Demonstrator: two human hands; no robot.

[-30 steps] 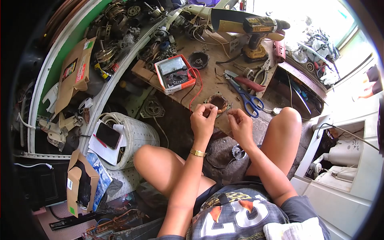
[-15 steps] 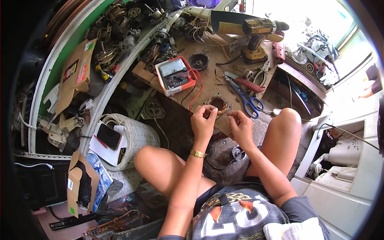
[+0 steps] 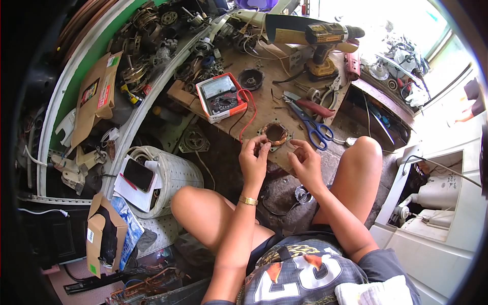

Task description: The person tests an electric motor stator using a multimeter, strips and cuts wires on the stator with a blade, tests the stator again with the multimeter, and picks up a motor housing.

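A ring-shaped motor stator with copper windings point(image 3: 276, 125) lies on the near edge of the wooden board, just beyond my hands. My left hand point(image 3: 255, 161), with a gold watch on its wrist, is at the stator's near left side, thumb and fingertips pinched together. At the near right side is my right hand point(image 3: 305, 161), its thumb and forefinger closed as well. Whatever is between the fingertips of either hand is too small to make out. Blue-handled scissors point(image 3: 319, 133) lie open to the right of the stator. Behind it stands an analog multimeter point(image 3: 223, 99) in its box, with a red lead.
A cordless drill point(image 3: 321, 53) stands at the back of the wooden board point(image 3: 284, 76), with pliers point(image 3: 333, 94) nearby. A round dark motor cover point(image 3: 251, 79) lies beside the multimeter. On the left, a white drum point(image 3: 175, 175) carries paper and a phone point(image 3: 139, 174). Metal parts crowd the back left.
My left hand has moved slightly left and toward me, uncovering more of the stator. My right hand stays nearly in place.
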